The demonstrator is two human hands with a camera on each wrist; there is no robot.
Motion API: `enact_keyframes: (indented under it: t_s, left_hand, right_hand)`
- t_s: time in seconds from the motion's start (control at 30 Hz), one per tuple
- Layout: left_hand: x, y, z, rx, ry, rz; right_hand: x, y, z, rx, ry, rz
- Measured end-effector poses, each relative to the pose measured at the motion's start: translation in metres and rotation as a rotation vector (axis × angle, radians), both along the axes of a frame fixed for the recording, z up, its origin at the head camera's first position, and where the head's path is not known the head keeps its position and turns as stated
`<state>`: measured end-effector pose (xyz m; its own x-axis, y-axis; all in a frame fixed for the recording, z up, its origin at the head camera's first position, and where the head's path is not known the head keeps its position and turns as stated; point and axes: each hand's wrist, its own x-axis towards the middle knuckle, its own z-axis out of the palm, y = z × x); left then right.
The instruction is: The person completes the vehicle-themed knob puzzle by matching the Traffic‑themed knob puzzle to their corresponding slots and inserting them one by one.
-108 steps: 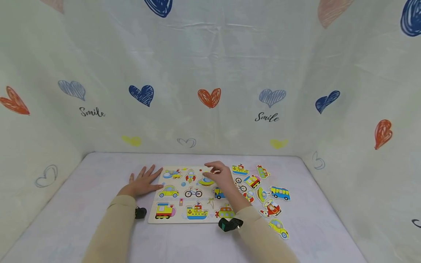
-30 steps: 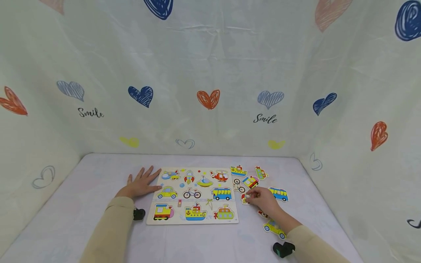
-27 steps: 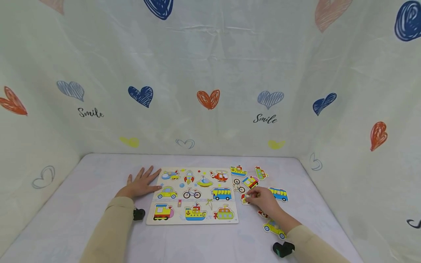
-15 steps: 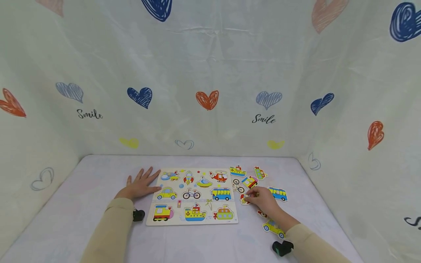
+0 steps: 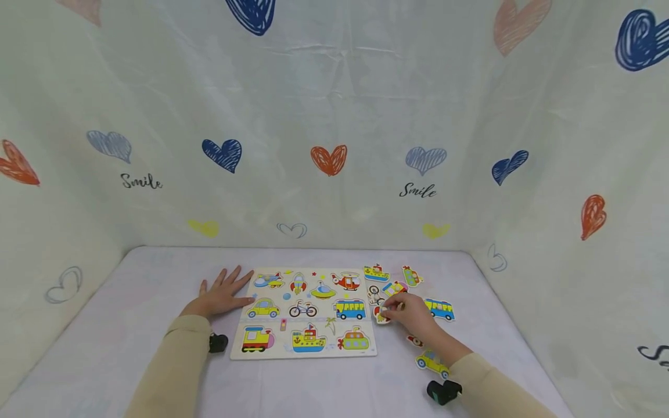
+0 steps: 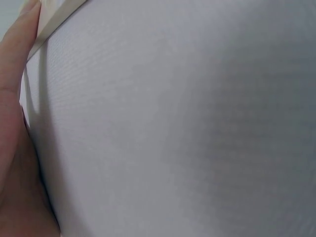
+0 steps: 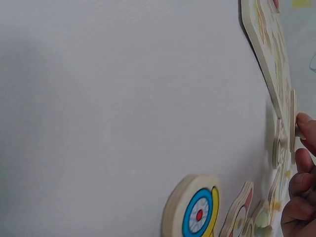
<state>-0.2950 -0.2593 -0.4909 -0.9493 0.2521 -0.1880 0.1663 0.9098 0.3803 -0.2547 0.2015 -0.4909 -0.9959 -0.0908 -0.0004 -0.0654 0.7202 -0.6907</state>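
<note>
On the white table lies a flat puzzle board (image 5: 282, 355) printed with vehicles. My left hand (image 5: 219, 298) rests on the table with fingers spread, index fingertip and thumb at the board's left edge; its thumb (image 6: 15, 54) shows in the left wrist view. Just right of the board, my right hand (image 5: 415, 318) pinches a puzzle piece, apparently the rocket (image 5: 380, 315), mostly hidden by the fingers. The right wrist view shows the held piece (image 7: 293, 131) edge-on, fingertips on its knob.
Around the right hand lie loose pieces: boat (image 5: 377, 273), submarine (image 5: 412, 277), train (image 5: 394, 288), bicycle (image 5: 375, 294), bus (image 5: 440, 309), a partly covered helicopter (image 5: 415, 341) and car (image 5: 432, 363). A printed cloth wall (image 5: 324, 110) rises behind the table.
My right hand has gone from above the board's upper right to the loose pieces, then slightly left with the rocket piece. My left hand stays put. The head view has shifted slightly.
</note>
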Motion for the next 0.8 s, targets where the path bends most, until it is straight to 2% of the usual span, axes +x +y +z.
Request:
enact_keyframes:
  t_s: [0.13, 0.37, 0.8]
  left_hand:
    - [-0.002, -0.001, -0.004, -0.015, 0.002, 0.0]
    - [-0.002, -0.002, -0.004, -0.013, 0.007, 0.008]
    - [0.001, -0.001, -0.001, -0.009, 0.005, 0.008]
  right_hand:
    - [-0.003, -0.01, 0.002, -0.012, 0.03, 0.021]
    - [-0.009, -0.033, 0.005, -0.085, 0.024, 0.04]
    - [-0.023, -0.068, 0.009, -0.055, 0.09, 0.192]
